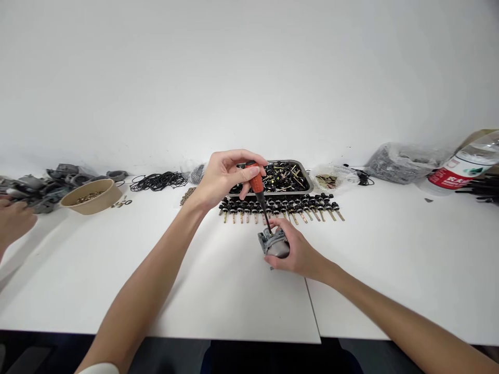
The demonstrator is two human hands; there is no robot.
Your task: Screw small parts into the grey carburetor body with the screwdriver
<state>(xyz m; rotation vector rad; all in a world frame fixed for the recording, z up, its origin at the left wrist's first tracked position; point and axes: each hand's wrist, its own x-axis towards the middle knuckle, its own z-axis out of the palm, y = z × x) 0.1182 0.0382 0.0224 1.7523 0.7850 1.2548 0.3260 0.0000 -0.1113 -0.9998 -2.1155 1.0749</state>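
Observation:
My left hand (226,176) pinches the orange handle of a screwdriver (258,188), held almost upright with its dark shaft pointing down. The tip meets the top of a small grey metal part (273,244) resting on the white table. My right hand (298,249) wraps around that grey part from the right and steadies it. Just behind both hands lies a row of several black-headed brass pins (280,206).
A metal tray (307,182) of black and brass pieces stands behind the row. At the left are a tan bowl (93,196), black rubber rings (158,181), grey castings (35,188) and another person's hand (13,221). Plastic bags (405,158) and a bottle (463,166) lie at the right.

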